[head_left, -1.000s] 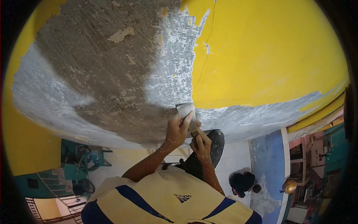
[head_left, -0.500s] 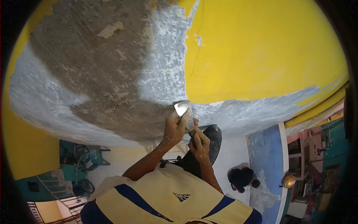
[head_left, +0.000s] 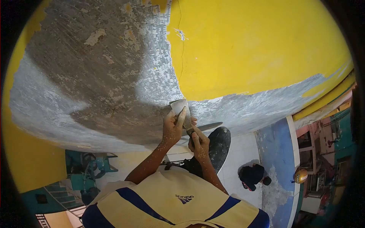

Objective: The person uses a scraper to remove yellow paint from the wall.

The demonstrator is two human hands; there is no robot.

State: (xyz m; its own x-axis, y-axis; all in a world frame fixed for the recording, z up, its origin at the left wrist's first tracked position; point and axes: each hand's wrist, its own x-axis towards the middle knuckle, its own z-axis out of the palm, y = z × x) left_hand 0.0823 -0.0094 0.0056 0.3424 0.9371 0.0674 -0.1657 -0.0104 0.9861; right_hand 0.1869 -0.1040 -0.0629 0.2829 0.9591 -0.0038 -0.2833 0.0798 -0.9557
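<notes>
A putty knife (head_left: 177, 105) with a broad metal blade lies tilted, its wide edge against the wall near the corner of the yellow paint (head_left: 251, 49). My left hand (head_left: 173, 127) is closed on the blade, fingers pressing near its wide end. Lower down, my right hand (head_left: 199, 144) wraps round the dark handle. Pale flakes speckle both hands and forearms. Around the blade, the bare wall (head_left: 95, 76) is grey and rough, with pale scraped patches.
My dark-clad knee (head_left: 220, 146) is close under the wall. On the floor to the right is a dark bundle-like shape (head_left: 251, 176). A blue wall (head_left: 277, 148) stands beyond, near a yellow round object (head_left: 300, 176). Teal items and a bicycle-like wheel (head_left: 89, 161) are at left.
The view has shifted, so the wall's paint edge sits further left. Both hands and the putty knife appear slightly further left, still by the paint corner. The grip looks the same.
</notes>
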